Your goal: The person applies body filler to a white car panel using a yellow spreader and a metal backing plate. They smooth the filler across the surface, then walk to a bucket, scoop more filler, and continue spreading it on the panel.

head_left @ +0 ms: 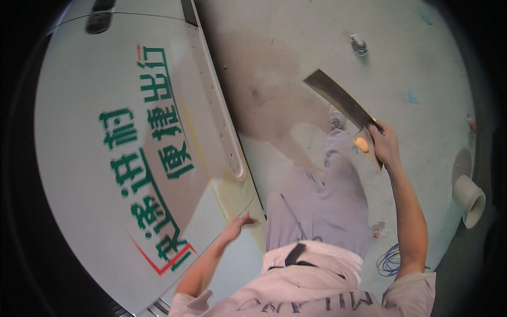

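Observation:
My right hand [386,145] is closed around a small tan plate [372,141] that bears a blob of orange-yellow putty [362,145]. From the same grip a long, dark, flat blade [340,95] sticks out to the upper left. On the other side, my left hand [238,227] reaches over the lower edge of a white vehicle panel [95,169], its fingers stretched out next to a panel seam. Whether the fingertips touch the surface, I cannot tell. A pale yellowish patch [231,193] covers the panel just above that hand.
Large green lettering [153,206] with red accents runs along the panel. Over the grey floor [296,37] are a metal cylindrical part [358,45] at the far side, a pale hollow tube [468,201] at the right and a coil of dark cable [389,260] near my right arm.

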A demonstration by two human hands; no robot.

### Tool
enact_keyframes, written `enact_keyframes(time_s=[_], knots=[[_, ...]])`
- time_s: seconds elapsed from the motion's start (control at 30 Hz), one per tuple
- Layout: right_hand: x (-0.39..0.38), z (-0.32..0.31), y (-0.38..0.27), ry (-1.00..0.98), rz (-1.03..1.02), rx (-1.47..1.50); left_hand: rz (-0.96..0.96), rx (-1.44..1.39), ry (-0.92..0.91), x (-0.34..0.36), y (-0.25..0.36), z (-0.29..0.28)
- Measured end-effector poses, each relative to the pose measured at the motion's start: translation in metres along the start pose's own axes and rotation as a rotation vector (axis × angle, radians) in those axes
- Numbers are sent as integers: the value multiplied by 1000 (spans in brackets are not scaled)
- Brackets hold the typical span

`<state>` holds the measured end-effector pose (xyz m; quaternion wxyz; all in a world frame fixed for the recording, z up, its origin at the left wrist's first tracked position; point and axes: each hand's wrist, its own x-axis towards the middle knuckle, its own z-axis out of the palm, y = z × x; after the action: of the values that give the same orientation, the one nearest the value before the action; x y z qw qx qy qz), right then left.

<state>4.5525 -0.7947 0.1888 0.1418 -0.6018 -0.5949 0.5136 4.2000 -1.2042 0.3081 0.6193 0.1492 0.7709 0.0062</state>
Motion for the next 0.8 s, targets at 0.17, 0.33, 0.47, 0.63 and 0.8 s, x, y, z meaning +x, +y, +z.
enact_keyframes(time_s=[0.17,0.33,0.47,0.63,0.8], knots=[[124,104,-34,-163,42,391,33,1479,-124,153,54,-102],[165,175,-36,-239,182,253,86,1871,-280,249,87,-224],[164,222,-37,-189,408,494,38,1803,-223,293,164,-309],[157,264,-34,-264,488,362,5,1898,70,331,293,-399],[151,295,-32,-306,500,373,-73,2022,177,328,270,-381]])
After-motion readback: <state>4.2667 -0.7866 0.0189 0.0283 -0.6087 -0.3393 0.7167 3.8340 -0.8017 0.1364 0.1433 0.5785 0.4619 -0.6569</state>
